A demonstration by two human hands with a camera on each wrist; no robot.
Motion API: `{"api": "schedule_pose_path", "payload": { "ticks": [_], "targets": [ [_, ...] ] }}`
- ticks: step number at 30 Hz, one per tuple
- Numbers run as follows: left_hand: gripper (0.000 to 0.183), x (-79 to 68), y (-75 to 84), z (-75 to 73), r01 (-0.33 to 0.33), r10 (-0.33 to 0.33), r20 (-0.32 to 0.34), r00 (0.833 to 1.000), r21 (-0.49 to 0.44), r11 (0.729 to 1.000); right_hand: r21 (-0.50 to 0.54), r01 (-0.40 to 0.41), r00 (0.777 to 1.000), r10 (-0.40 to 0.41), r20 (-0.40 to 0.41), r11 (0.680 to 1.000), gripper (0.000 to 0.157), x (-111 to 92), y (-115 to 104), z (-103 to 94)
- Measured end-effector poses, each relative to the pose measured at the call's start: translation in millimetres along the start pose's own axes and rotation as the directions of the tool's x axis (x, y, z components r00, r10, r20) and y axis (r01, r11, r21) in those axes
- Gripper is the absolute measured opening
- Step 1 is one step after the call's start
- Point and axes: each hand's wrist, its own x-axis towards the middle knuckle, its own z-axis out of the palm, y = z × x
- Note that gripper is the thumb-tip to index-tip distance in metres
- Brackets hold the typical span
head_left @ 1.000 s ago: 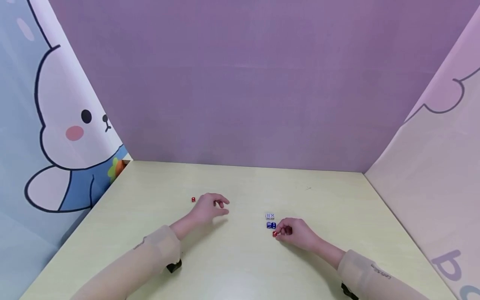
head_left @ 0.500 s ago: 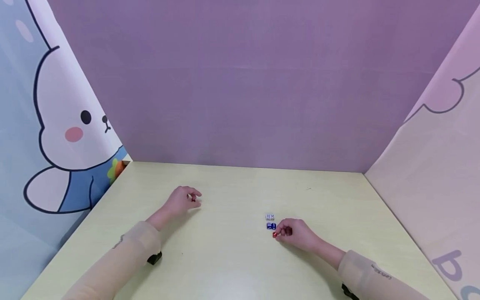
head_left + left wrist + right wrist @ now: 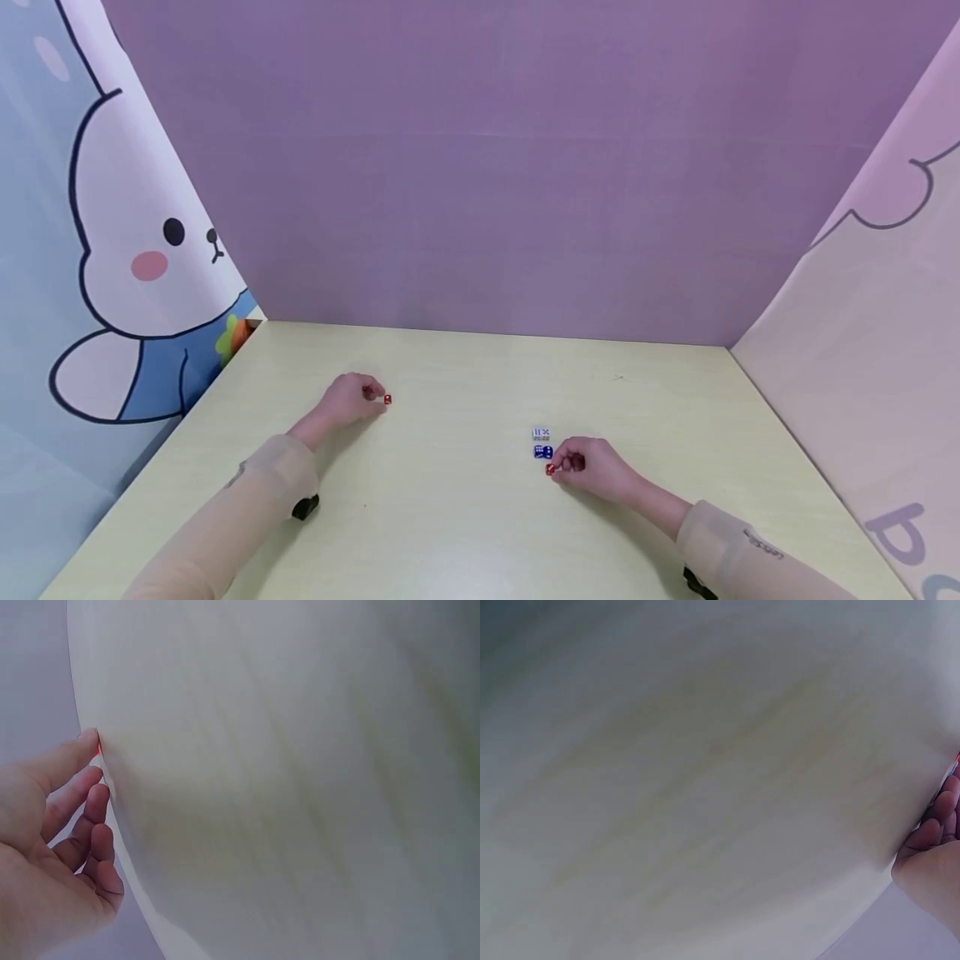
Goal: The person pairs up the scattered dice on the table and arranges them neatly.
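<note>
At the left of the table in the head view, my left hand pinches a small red die by its fingertips. The left wrist view shows only a red sliver of that die beside the fingertips. My right hand holds another red die between thumb and finger, low at the table. Just beyond that die lies a pair of blue dice, and behind them a pair of white dice. The right wrist view catches part of the hand at its right edge.
The pale wooden table meets a purple backdrop at its far edge. A cartoon-printed panel stands along the left, and a pale panel along the right.
My left hand has moved left and reached the far red die, its fingers closing on it. The right hand stays put with its red die beside the blue dice.
</note>
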Motion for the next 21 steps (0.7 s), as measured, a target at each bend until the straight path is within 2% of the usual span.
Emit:
{"api": "schedule_pose_path", "payload": {
  "ticks": [7, 14, 21],
  "targets": [
    [0.009, 7.0, 2.9, 6.7, -0.056, 0.056, -0.024, 0.998, 0.015, 0.998, 0.005, 0.005, 1.0, -0.005, 0.003, 1.0, 0.011, 1, -1, 0.4],
    [0.008, 11.7, 11.1, 16.1, -0.059, 0.059, -0.021, 0.998, -0.012, 0.998, 0.008, 0.006, 1.0, -0.006, 0.006, 1.0, 0.011, 2, 0, 0.8],
    [0.009, 18.8, 29.1, 28.3, -0.054, 0.054, 0.002, 0.999, -0.023, 0.998, -0.005, 0.008, 1.0, -0.008, -0.002, 1.0, 0.012, 1, 2, 0.9]
  ]
}}
